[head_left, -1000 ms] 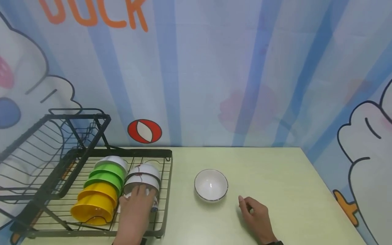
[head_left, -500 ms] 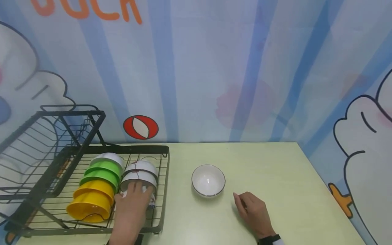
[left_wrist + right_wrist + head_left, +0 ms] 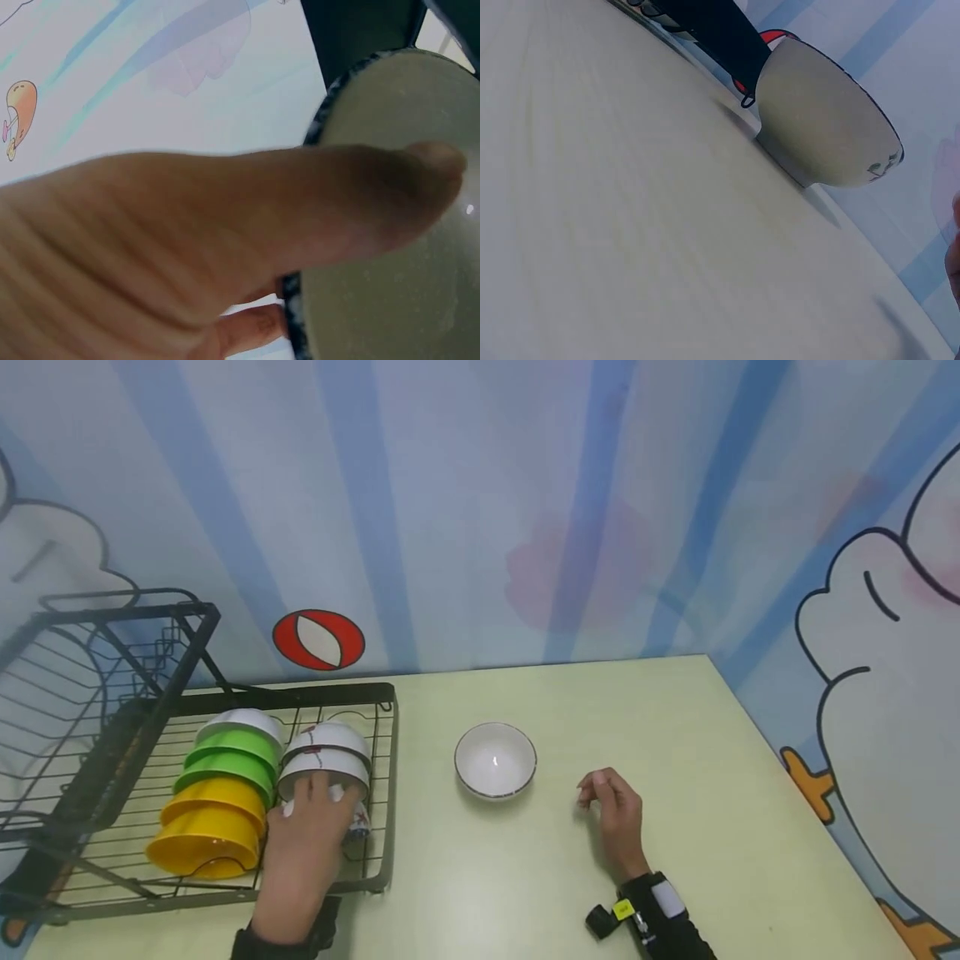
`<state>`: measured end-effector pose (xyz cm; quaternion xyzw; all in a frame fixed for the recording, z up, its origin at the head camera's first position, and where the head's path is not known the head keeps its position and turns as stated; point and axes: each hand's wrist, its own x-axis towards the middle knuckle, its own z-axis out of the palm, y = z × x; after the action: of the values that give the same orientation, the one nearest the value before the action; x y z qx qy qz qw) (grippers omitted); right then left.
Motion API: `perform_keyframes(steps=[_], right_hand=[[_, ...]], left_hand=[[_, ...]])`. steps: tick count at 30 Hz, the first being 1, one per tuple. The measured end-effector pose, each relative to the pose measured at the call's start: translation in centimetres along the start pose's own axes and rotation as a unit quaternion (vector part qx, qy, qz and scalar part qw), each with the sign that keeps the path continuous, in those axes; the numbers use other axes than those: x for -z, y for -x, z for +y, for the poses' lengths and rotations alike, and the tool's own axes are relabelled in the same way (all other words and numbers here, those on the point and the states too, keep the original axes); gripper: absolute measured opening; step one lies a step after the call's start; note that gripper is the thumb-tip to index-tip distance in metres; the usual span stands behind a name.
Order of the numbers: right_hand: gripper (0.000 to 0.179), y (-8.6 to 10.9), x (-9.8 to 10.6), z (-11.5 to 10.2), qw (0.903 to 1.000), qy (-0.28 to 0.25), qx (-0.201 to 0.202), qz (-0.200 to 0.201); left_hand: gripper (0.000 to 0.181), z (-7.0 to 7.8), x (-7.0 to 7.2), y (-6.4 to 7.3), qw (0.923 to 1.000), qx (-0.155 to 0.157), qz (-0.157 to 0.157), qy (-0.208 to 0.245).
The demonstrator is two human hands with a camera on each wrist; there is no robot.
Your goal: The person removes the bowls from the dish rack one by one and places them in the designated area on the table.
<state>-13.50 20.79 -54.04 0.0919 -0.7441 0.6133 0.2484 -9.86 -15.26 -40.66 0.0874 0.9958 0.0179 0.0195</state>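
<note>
head: high, forward-down | left wrist: close behind hand (image 3: pixel 217 225) | right wrist: low, tilted | head+right share lone bowl (image 3: pixel 495 762)

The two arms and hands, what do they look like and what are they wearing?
The left hand and right hand wear no gloves. Black cuffs cover both wrists. The right one carries a pale rectangular patch, a small yellow tag and a chunky black block.

Pretty basic setup: a pale yellow table (image 3: pixel 697 735) with a white bowl (image 3: pixel 495 762) sitting mouth-up near the middle, thin dark rim and all. The black wire dish rack (image 3: pixel 187 902) is at roughly nine o'clock from it, not touching.
</note>
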Motion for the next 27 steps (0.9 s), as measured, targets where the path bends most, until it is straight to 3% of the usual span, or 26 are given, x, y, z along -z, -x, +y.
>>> perform_keyframes(steps=[5, 11, 16, 23, 24, 27], right_hand=[[0.038, -0.6, 0.0, -0.3, 0.9914, -0.12, -0.051, 0.002], [0.039, -0.4, 0.4, -0.1, 0.9783, -0.184, -0.094, -0.021], [0.041, -0.3, 0.8, -0.2, 0.952, -0.272, -0.131, -0.053], [0.05, -0.4, 1.0, -0.3, 0.8995, -0.391, -0.17, -0.096], [0.05, -0.5, 1.0, -0.4, 0.8962, -0.395, -0.175, -0.1], [0.049, -0.5, 0.9, -0.6, 0.8983, -0.382, -0.191, -0.103]], left_hand=[[0.062, -0.1, 0.1, -0.3, 1.0, 0.001, 0.001, -0.005], [0.067, -0.3, -0.5, -0.4, 0.9999, 0.004, -0.008, -0.008], [0.061, -0.4, -1.1, -0.1, 0.9998, 0.002, 0.001, -0.018], [0.057, -0.7, -1.0, 0.1, 0.9998, 0.005, 0.004, -0.017], [0.057, -0.8, -1.0, 0.1, 0.9999, 0.006, 0.004, -0.015], [0.059, -1.0, -1.0, -0.1, 0.9999, 0.007, 0.001, -0.014]])
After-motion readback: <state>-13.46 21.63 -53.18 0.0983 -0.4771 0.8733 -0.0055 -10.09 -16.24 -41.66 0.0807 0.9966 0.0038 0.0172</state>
